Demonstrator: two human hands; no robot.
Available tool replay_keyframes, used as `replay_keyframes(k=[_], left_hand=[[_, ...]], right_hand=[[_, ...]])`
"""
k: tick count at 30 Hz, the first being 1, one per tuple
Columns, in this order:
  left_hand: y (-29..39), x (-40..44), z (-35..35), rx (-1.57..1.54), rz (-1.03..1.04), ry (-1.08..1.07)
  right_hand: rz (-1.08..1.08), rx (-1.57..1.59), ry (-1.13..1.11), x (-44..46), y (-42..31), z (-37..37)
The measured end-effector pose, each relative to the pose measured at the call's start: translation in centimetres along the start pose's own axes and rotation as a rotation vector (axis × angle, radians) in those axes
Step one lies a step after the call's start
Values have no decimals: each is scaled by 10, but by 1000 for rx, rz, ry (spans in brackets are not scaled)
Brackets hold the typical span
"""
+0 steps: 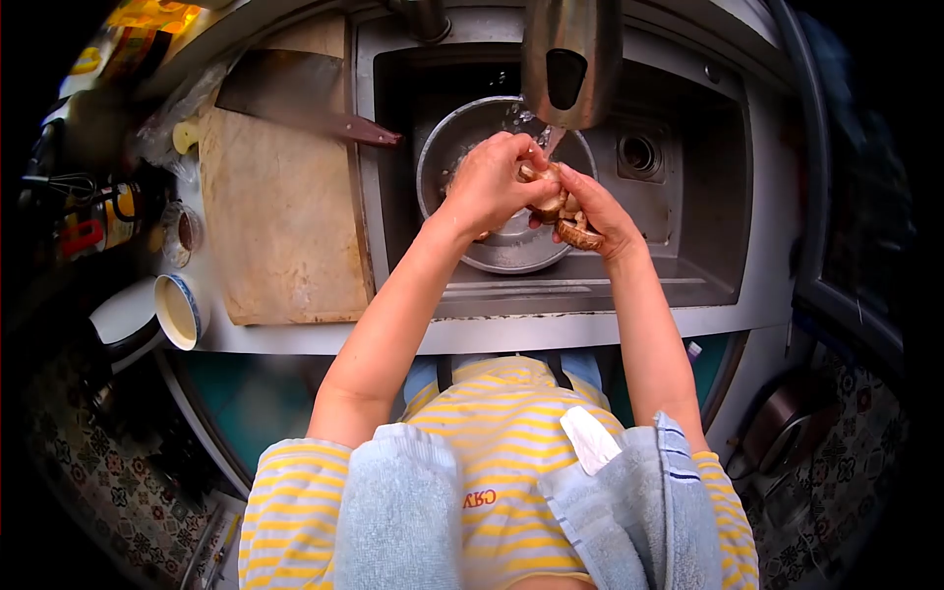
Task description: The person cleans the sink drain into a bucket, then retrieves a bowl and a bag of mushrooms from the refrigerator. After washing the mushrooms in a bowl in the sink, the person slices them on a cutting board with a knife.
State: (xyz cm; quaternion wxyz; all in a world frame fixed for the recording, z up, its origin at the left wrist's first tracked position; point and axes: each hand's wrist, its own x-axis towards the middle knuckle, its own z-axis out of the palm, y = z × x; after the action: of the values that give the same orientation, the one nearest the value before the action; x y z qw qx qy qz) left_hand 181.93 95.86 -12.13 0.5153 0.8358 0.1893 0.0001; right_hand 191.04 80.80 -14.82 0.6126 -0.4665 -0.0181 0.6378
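Under the stream from the faucet [572, 64], both hands meet over a metal bowl [521, 258] that stands in the sink. My left hand [492, 177] is closed, fingertips pinching a pale brown mushroom [544, 187] from above. My right hand [602, 211] is curled around brown mushrooms [578, 234], one with its patterned cap near the palm. The two hands touch or nearly touch at the fingers. Water splashes in the bowl behind my left hand, and the bowl's contents are mostly hidden.
Left of the sink lies a wooden cutting board [285, 216] with a cleaver [295, 93] across its top, handle reaching over the sink edge. A bowl [180, 311] and a small glass dish [183, 234] stand farther left. The sink drain [639, 154] is at the right.
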Motion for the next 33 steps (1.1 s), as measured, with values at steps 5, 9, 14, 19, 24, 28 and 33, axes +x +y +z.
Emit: replay_keyframes(k=[5, 9, 14, 19, 24, 28, 33], left_hand=[[-3, 4, 1, -45, -117, 6], [-24, 7, 7, -180, -183, 3], [-72, 14, 9, -916, -472, 264], [-61, 8, 14, -1055, -531, 123], [-69, 11, 29, -1060, -522, 23], [-129, 2, 35, -161, -430, 312], [-136, -28, 63, 606, -111, -69]], right_hand=[[22, -16, -1, 4, -4, 0], [22, -87, 81, 15, 3, 6], [-31, 13, 205, 30, -3, -3], [-411, -718, 378, 61, 15, 0], [-723, -1498, 566, 37, 11, 16], [-625, -1131, 579, 10, -19, 13], [-157, -1244, 628, 21, 21, -47]])
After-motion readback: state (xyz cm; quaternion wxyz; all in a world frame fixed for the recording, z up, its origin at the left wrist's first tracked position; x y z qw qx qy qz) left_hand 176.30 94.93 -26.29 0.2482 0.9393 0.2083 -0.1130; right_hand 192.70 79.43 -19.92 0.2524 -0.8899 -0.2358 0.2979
